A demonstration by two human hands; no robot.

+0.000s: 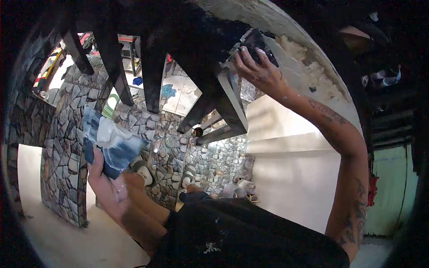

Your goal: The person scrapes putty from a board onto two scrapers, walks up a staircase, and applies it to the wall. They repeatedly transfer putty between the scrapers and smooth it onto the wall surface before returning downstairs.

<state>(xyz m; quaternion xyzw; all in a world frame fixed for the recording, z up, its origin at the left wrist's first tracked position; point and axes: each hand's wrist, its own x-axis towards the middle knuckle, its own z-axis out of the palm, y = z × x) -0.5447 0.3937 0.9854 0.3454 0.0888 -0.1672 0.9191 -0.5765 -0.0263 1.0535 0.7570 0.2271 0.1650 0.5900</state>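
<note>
My right grip (262,75) clasps a dark flat tool (256,42) at the adjacent wall (300,67), part smooth, part rough; my left grip (107,183) holds a paste-laden board (123,154).

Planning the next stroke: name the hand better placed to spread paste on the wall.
Likely the right hand: it holds a dark blade at the wall; the left hand holds the board with white paste.

The head view looks steeply down, close to left hand (109,187) and right hand (263,73).
</note>
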